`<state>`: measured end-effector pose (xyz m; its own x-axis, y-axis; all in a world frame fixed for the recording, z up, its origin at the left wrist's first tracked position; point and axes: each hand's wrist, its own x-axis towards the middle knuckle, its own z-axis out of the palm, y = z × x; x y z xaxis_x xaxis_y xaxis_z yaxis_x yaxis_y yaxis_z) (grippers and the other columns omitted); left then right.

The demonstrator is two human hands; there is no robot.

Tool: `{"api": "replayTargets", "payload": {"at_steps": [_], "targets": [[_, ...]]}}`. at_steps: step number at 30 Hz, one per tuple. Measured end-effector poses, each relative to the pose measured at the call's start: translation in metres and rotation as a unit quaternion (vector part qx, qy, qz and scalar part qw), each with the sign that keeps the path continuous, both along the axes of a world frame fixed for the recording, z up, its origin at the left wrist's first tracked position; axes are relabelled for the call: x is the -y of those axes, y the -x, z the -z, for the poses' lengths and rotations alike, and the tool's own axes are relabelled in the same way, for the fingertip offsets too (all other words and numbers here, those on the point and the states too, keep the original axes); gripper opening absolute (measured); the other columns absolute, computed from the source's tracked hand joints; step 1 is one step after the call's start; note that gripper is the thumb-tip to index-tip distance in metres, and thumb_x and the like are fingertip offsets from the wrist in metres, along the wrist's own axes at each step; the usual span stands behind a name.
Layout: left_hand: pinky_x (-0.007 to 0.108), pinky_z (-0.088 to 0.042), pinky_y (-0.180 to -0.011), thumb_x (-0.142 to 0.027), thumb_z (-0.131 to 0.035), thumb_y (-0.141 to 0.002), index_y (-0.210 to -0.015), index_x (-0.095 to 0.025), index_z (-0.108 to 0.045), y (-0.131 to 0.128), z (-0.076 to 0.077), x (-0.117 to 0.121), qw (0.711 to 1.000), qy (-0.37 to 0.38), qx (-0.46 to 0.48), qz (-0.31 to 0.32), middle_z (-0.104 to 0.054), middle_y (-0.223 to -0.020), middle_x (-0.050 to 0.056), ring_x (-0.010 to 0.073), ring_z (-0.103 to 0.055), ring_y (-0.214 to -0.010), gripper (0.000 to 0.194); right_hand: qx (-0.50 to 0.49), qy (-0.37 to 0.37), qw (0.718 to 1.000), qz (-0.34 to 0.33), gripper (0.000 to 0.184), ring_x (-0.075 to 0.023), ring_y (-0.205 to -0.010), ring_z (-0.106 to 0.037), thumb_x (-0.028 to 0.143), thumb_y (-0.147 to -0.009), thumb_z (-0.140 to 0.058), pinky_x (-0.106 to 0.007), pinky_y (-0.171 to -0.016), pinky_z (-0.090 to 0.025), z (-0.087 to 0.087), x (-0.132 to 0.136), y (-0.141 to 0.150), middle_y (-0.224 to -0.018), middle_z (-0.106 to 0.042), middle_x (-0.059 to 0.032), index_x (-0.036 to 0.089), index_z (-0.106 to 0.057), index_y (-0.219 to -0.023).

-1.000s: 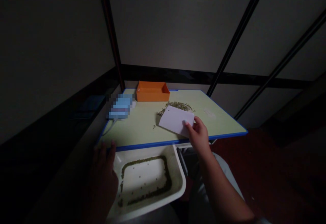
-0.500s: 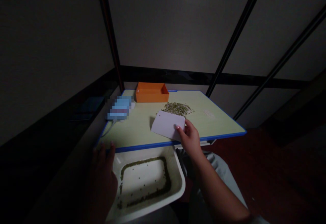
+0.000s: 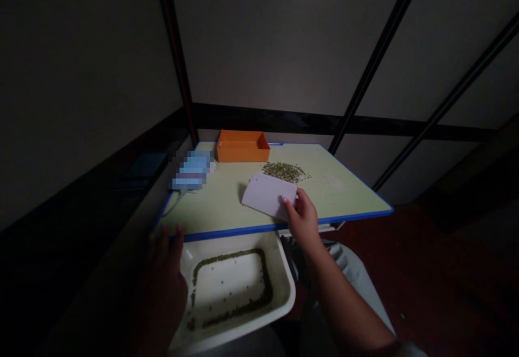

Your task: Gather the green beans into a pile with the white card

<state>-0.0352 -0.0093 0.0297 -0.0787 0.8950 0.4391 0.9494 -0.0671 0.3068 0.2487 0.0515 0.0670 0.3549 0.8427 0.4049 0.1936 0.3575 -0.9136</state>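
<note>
My right hand [image 3: 302,217] grips a thin white plastic scraper [image 3: 270,194] by its right end, thumb on the near face. The sheet is tilted up over the table's front part, with a small hole near its upper left corner. Just behind it lies a spread pile of small green beans or seeds [image 3: 284,171]. At the lower left, my left hand [image 3: 166,276] is in shadow at the left rim of a white basin [image 3: 287,292], fingers stretched up toward the table edge and thumb along the basin's inner side. More green grains line the basin floor's edges.
An orange open box [image 3: 243,154] stands at the back left of the pale table [image 3: 219,200], which has a blue edge. A pixelated blue item [image 3: 192,170] with a pale cord lies at the left. A faint whitish patch [image 3: 333,182] marks the right side.
The scraper in my right hand has shifted slightly away from me and to the right. My left hand and the basin stay almost where they were.
</note>
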Motion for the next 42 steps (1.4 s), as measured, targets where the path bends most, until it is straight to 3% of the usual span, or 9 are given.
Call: {"api": "replayTargets", "payload": {"at_steps": [23,34,39,42], "targets": [[0.052,-0.032,-0.12,-0.013,-0.028,-0.087,-0.141,-0.011,-0.046,0.002,0.004,0.001,1.0,-0.013,0.008,0.006,-0.042,-0.152,0.019,0.0334,-0.025,-0.151,0.058,0.018,0.01,1.0,0.013,0.025,-0.0192,-0.073,-0.067,0.039,-0.081,-0.062,-0.028,-0.065,-0.051,0.001,0.003,0.001,-0.086,-0.073,-0.0047,0.02,-0.061,-0.097],[0.049,-0.035,-0.119,-0.013,-0.026,-0.088,-0.14,-0.01,-0.047,0.001,-0.001,0.0,1.0,0.011,0.005,-0.007,-0.043,-0.151,0.019,0.0327,-0.028,-0.149,0.057,0.006,0.003,1.0,0.024,0.027,-0.0214,-0.078,-0.069,0.039,-0.08,-0.062,-0.032,-0.071,-0.054,-0.003,0.004,0.001,-0.091,-0.074,-0.0069,0.02,-0.062,-0.099],[0.051,-0.035,-0.119,-0.012,-0.031,-0.086,-0.141,-0.014,-0.047,0.007,0.008,-0.002,1.0,-0.015,-0.005,0.003,-0.046,-0.15,0.017,0.032,-0.031,-0.148,0.057,0.002,0.0,1.0,0.013,0.028,-0.021,-0.08,-0.069,0.037,-0.083,-0.062,-0.031,-0.07,-0.054,0.002,0.004,0.001,-0.094,-0.075,-0.0072,0.02,-0.061,-0.104],[0.053,-0.037,-0.118,-0.011,-0.032,-0.085,-0.138,-0.01,-0.048,0.013,0.016,-0.004,0.999,-0.031,-0.012,0.007,-0.048,-0.146,0.021,0.0341,-0.032,-0.147,0.056,0.013,-0.001,1.0,0.015,0.026,-0.0204,-0.077,-0.068,0.038,-0.084,-0.061,-0.029,-0.067,-0.053,0.004,0.005,0.0,-0.091,-0.074,-0.0061,0.02,-0.061,-0.103]]}}
